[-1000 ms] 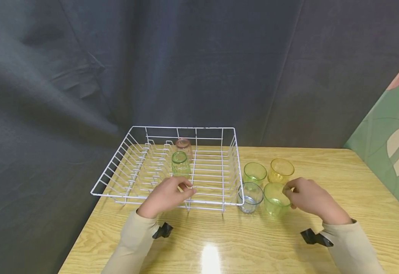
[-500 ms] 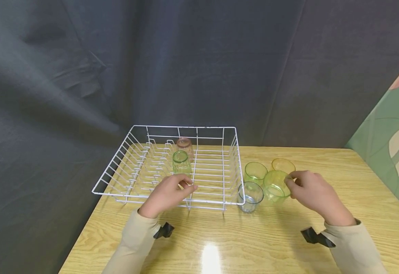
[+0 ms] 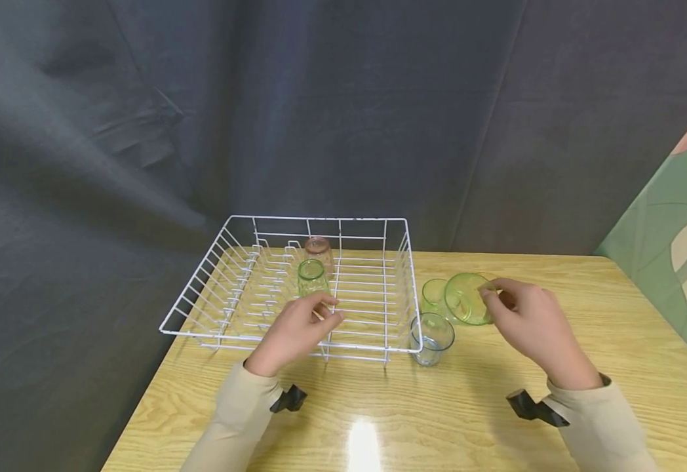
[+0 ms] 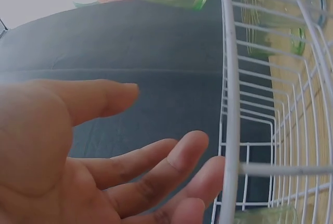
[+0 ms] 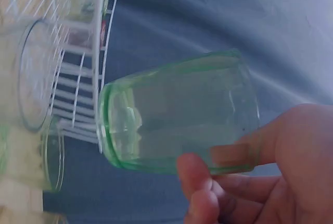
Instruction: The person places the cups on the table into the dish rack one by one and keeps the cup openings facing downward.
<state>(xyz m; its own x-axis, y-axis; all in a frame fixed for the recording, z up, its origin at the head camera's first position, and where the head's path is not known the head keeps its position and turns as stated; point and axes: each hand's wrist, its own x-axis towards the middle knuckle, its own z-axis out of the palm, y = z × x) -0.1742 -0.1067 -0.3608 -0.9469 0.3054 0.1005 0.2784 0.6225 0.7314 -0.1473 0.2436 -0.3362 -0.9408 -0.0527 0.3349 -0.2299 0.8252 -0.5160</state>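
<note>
In the head view my right hand [image 3: 532, 321] pinches a light green drinking glass [image 3: 464, 298] by its wall, lifted off the table. The right wrist view has this glass [image 5: 166, 114] tilted, thumb on one side of the wall and fingers on the other. Over the front rim of a white wire dish rack [image 3: 296, 342] hovers my left hand [image 3: 296, 328], fingers loosely bent around nothing. Inside the rack stand a green glass [image 3: 313, 278] and, behind it, a pink glass [image 3: 318, 252], both narrow end up.
A bluish clear glass [image 3: 432, 337] stands by the rack's front right corner. Behind it is another green glass [image 3: 434, 292]. A yellow glass is mostly hidden behind the held one. The wooden table [image 3: 391, 413] meets a dark curtain [image 3: 343, 118] at the back.
My right hand has raised the green glass from the table, moving it up and tipping it over the yellow glass. My left hand has shifted slightly up and right.
</note>
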